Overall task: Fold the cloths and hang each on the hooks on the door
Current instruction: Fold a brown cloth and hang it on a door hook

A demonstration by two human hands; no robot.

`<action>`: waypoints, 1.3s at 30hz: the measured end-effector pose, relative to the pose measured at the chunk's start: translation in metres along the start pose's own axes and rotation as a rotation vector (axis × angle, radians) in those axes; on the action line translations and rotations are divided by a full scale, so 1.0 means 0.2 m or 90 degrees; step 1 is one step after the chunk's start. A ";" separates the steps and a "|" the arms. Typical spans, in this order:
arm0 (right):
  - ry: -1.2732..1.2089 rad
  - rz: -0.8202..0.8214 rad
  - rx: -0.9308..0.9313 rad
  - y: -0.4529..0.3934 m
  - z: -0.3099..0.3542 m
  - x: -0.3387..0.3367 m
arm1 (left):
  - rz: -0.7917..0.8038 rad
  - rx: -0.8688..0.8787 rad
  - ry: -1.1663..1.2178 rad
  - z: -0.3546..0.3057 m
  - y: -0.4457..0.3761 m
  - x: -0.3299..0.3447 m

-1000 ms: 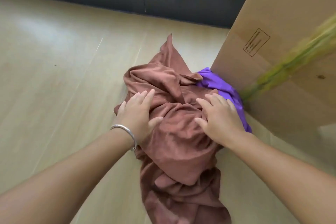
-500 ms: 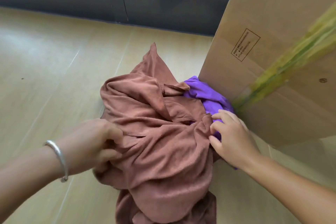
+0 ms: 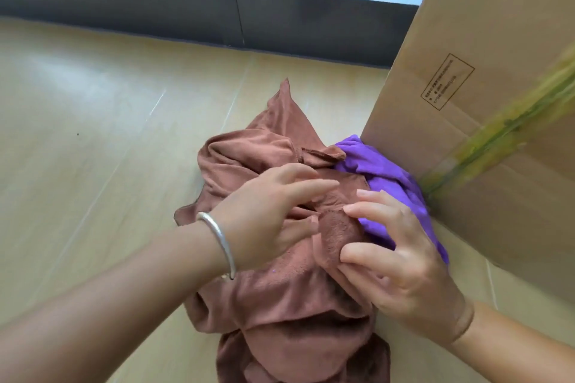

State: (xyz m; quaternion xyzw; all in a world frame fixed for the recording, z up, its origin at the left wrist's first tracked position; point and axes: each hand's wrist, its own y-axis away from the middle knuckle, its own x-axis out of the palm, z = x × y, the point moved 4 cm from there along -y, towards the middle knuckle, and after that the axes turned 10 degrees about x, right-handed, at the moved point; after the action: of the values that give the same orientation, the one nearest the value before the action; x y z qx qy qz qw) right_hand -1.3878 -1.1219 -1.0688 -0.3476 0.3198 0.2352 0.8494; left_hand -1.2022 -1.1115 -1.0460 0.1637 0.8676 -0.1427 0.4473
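A crumpled brown cloth (image 3: 280, 305) lies in a heap on the wooden floor. A purple cloth (image 3: 382, 171) is partly buried under its right side, pressed against a cardboard box. My left hand (image 3: 264, 214), with a silver bangle on the wrist, hovers over the middle of the brown cloth, its fingers spread and loosely extended and its thumb touching the fabric. My right hand (image 3: 401, 264) pinches a raised fold of the brown cloth between thumb and index finger, over the purple cloth's edge. No hooks are in view.
A large cardboard box (image 3: 497, 40) with yellow-green tape stands close on the right. A dark-framed glass door or window (image 3: 236, 9) runs along the far side. Bare wooden floor (image 3: 93, 134) stretches to the left.
My left hand let go of the cloth's left edge, moved right to its middle and opened. My right hand took hold of a brown fold. The view tilted up.
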 end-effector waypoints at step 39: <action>-0.112 0.127 0.440 -0.56 0.46 -0.37 | -0.224 -0.114 0.123 -0.47 0.00 -0.88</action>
State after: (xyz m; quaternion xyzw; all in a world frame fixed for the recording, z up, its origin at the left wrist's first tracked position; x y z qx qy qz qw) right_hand -1.3337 -1.1394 -0.9155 0.0140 0.3384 0.2244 0.9137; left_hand -1.1744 -1.1031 -0.8488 -0.0176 0.9310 -0.1242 0.3429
